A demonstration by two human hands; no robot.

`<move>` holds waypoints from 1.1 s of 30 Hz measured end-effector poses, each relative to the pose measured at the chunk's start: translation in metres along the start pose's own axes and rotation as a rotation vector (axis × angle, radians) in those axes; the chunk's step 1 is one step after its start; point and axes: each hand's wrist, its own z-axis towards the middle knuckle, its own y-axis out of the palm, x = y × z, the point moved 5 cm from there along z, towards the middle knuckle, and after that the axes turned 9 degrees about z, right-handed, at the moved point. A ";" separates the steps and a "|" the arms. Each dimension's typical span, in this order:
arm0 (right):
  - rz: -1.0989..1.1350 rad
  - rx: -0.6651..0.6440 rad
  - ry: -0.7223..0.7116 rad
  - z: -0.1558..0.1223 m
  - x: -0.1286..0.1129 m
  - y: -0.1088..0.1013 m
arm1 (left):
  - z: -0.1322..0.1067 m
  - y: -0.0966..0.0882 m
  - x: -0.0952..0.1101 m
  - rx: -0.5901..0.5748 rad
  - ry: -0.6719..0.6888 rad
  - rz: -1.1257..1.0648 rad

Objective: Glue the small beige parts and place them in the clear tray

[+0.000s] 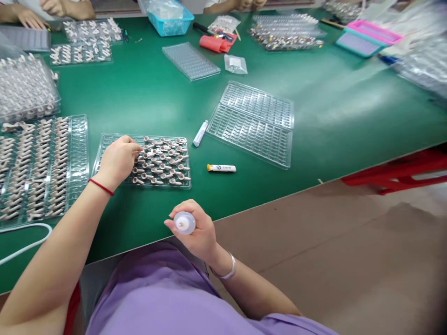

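Note:
My left hand (pixel 118 159) reaches over a clear plastic tray (pixel 190 182), its fingers pinched at the edge of the rows. A small pale part seems to be between the fingertips, mostly hidden by them. Several small pale spoon-shaped parts (pixel 161 170), their round cups facing up, fill the tray's right side. My hand covers much of the left side. Near the table's front edge, my right hand (pixel 200 235) is wrapped round a translucent squeeze bottle (pixel 184 223), its white nozzle pointing up towards me.
A white lighter (pixel 221 168) and a small white tube (pixel 200 134) lie right of the tray. Beyond are clear trays (pixel 251 123). Fuller trays (pixel 35 167) and a white cable (pixel 26 225) are at left. Across the table are a blue basket (pixel 171 23) and co-workers' hands (pixel 31 17).

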 end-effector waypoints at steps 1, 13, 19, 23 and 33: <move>0.007 0.007 0.005 -0.001 0.001 0.000 | -0.008 -0.011 -0.002 0.037 -0.015 -0.013; -0.003 0.015 0.024 -0.007 -0.001 0.004 | -0.176 -0.091 -0.093 0.095 -0.418 0.372; -0.016 0.007 0.035 -0.009 0.000 0.003 | -0.195 -0.072 -0.103 -0.088 -0.533 0.343; -0.005 -0.001 0.041 -0.010 0.000 0.003 | -0.194 -0.066 -0.102 -0.116 -0.604 0.244; -0.003 -0.007 0.048 -0.010 0.001 0.002 | -0.192 -0.069 -0.097 -0.075 -0.578 0.213</move>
